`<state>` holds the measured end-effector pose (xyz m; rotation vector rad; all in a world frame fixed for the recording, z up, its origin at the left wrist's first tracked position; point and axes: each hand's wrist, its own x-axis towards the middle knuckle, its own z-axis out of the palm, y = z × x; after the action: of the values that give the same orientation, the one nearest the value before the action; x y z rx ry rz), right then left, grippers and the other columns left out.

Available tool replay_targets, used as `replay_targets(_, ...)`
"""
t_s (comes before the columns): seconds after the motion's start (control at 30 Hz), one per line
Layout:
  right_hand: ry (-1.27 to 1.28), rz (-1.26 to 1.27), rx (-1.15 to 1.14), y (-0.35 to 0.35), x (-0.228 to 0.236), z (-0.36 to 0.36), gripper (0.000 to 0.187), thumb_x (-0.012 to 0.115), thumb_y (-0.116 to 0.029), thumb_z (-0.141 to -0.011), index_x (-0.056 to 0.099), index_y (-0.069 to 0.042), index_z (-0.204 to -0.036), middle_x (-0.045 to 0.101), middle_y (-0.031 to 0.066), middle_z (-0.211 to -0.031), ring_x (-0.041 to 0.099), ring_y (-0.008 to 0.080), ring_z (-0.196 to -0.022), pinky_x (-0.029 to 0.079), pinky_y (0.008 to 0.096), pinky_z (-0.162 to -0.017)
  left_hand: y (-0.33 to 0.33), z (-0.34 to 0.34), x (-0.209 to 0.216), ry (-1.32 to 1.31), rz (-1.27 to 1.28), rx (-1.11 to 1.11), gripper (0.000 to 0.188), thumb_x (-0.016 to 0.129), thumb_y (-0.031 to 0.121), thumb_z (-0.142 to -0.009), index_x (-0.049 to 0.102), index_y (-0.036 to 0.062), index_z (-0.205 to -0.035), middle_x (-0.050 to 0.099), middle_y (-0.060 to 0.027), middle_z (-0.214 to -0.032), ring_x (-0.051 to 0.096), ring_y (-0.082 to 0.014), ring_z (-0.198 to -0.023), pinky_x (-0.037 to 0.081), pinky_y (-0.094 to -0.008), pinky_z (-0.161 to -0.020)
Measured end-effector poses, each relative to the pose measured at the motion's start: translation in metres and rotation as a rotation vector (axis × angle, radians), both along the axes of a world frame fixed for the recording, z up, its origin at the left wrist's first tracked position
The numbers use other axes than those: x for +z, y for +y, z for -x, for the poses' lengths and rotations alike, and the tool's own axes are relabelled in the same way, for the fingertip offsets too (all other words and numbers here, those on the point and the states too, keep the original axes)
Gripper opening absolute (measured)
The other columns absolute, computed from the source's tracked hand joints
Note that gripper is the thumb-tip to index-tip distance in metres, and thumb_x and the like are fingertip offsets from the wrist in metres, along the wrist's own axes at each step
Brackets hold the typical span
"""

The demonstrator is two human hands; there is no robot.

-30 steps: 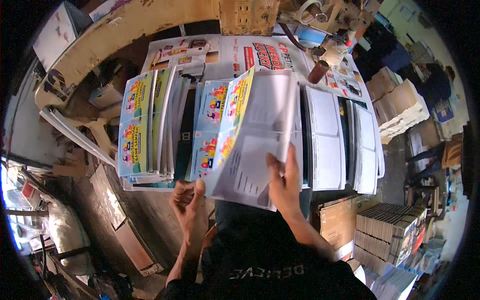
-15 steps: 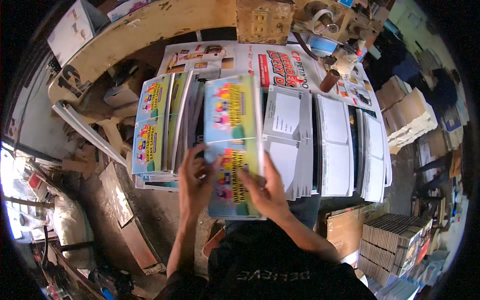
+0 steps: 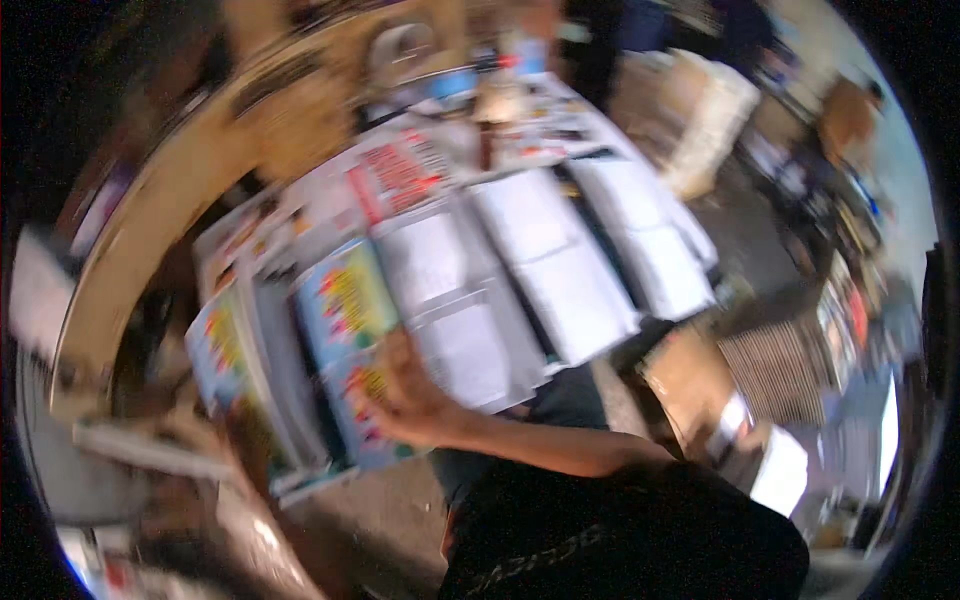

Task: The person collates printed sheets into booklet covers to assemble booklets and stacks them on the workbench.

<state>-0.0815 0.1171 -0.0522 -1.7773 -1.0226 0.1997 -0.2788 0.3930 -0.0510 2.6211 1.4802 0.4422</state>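
Note:
A stack of colourful blue, yellow and green booklets (image 3: 335, 345) lies on the table, left of centre. My right hand (image 3: 410, 400) closes on its right edge, thumb across the covers and fingers along the side. Left of it stands another stack of similar booklets (image 3: 215, 345), with grey page edges between the two. A brown smear covers that stack's lower part; it may be my left hand (image 3: 242, 430), but its fingers are too blurred to make out. Touching the held stack on the right is a pile of grey printed sheets (image 3: 465, 340).
Stacks of white printed sheets (image 3: 560, 265) and more white sheets (image 3: 645, 240) line the table to the right. A printed poster (image 3: 385, 180) covers the table's back. A pale curved machine frame (image 3: 130, 230) arches behind. Cardboard (image 3: 690, 380) and bundled books (image 3: 775, 370) stand at the right.
My view has swung right and tilted, blurring the picture. The booklet stack raised between both hands now rests between the left stack and the grey sheets, my right hand still on it.

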Motion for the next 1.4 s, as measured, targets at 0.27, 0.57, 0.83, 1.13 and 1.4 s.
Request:
replay_targets(0.27,-0.066,-0.071,-0.122,-0.092,0.068,-0.056,0.072,0.053,-0.045,-0.097,0.034,0.009,-0.141,0.041,0.0361,-0.140,0.041,0.0474,-0.133,0.036,0.0453,-0.112,-0.104,-0.082,0.052,-0.533,-0.254,-0.361,0.040,0.062,0.025,-0.096,0.058,-0.0011,-0.127,0.059,-0.0211,-0.124,0.056,-0.0372,-0.118,0.046,-0.0461,-0.098)
replay_targets(0.57,-0.355,0.432,-0.852,-0.303,0.011,-0.240,0.089,0.072,-0.056,-0.080,0.042,0.004,-0.139,0.048,0.0294,-0.138,0.041,0.0489,-0.131,0.035,0.0553,-0.109,-0.342,-0.258,0.063,-0.553,0.313,-1.225,0.024,0.077,0.013,-0.079,0.062,0.0018,-0.094,0.063,-0.0132,-0.092,0.061,-0.0319,-0.090,0.049,-0.0403,-0.080)
replay_targets(0.83,-0.476,0.530,-0.909,-0.371,-0.008,-0.230,0.052,0.075,-0.039,-0.081,0.068,-0.002,-0.118,0.059,0.0249,-0.129,0.050,0.0420,-0.123,0.041,0.0500,-0.103,-0.400,-0.288,0.035,-0.172,0.215,-1.200,0.042,0.083,0.025,-0.074,0.055,0.0032,-0.097,0.057,-0.0170,-0.097,0.055,-0.0378,-0.097,0.045,-0.0477,-0.085)
replay_targets(1.13,-0.114,0.484,-0.875,-0.361,0.053,-0.228,0.030,0.082,-0.020,-0.073,0.068,0.000,-0.091,0.067,0.0194,-0.097,0.064,0.0288,-0.088,0.051,0.0403,-0.075,-0.403,-0.276,0.062,-0.214,0.257,-1.110,0.012,0.064,0.010,-0.090,0.063,0.0002,-0.084,0.066,-0.0208,-0.072,0.065,-0.0418,-0.068,0.050,-0.0455,-0.060)
replay_targets(1.4,0.107,0.109,-0.585,-0.388,0.006,-0.246,0.027,0.077,-0.015,-0.081,0.066,0.000,-0.100,0.068,0.0119,-0.089,0.062,0.0154,-0.081,0.049,0.0321,-0.070,-0.406,-0.267,0.057,-0.457,0.399,-0.989,0.013,0.074,0.013,-0.085,0.071,0.0010,-0.087,0.071,-0.0146,-0.077,0.070,-0.0278,-0.065,0.054,-0.0342,-0.061)
